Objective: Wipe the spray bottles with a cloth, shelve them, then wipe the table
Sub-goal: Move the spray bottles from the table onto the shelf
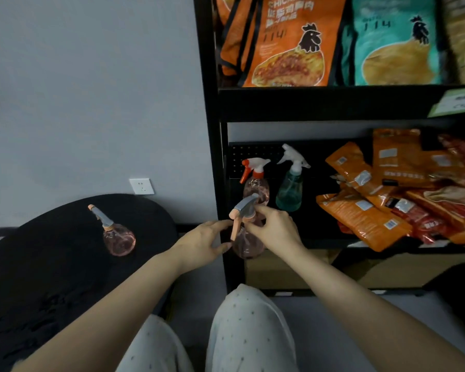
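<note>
Holding pink bottle [246, 244] at shelf edge [333, 244]

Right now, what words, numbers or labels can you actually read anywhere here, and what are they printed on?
"114" on the orange snack bag, top shelf, beside a black rooster drawing.
"114" on the teal snack bag, likewise with a rooster.
"CHICK...", partly cut off, at the orange bag's top edge; the Chinese characters beneath are too blurred to read.
Green shelf tag: blurred.
White stickers on the orange packets: too small.
Spray bottles: no text visible.
</note>
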`<state>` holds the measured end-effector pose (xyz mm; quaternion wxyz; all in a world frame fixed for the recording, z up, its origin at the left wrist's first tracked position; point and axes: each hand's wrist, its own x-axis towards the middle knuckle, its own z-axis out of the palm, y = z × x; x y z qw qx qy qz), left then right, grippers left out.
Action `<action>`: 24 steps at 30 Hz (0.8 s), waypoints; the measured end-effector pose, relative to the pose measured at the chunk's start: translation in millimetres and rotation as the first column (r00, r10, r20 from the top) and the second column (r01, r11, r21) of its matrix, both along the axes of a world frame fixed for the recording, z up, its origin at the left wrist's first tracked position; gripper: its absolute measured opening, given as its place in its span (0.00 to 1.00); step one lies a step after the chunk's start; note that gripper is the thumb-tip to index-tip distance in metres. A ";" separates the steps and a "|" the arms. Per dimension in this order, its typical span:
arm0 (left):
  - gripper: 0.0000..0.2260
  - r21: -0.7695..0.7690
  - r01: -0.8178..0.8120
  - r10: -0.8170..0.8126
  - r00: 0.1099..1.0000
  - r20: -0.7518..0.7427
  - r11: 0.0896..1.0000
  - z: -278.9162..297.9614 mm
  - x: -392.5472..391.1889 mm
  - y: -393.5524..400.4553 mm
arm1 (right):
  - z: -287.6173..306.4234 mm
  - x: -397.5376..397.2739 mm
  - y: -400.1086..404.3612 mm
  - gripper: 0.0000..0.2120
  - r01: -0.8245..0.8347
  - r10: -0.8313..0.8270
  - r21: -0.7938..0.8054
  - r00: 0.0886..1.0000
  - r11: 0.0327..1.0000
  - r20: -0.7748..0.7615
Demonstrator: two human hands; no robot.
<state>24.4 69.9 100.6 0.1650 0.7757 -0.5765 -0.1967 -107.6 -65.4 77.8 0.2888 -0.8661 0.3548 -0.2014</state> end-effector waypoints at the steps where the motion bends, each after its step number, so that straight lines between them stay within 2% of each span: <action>1: 0.24 -0.010 0.006 -0.006 1.000 -0.006 1.000 0.7 -4.0 -7.6 | 0.3 -2.6 -7.1 0.13 0.016 -0.016 -0.001 1.000 1.000 -0.008; 12: 0.24 -0.054 -0.039 0.037 0.999 -0.024 0.998 -7.9 -8.6 -73.0 | -14.4 11.9 -71.1 0.11 0.146 -0.151 0.069 0.986 0.987 0.070; 24: 0.24 -0.069 -0.051 0.046 0.996 -0.077 0.996 -22.3 4.2 -84.5 | -33.5 31.3 -81.2 0.14 0.162 -0.167 0.087 0.984 0.983 0.056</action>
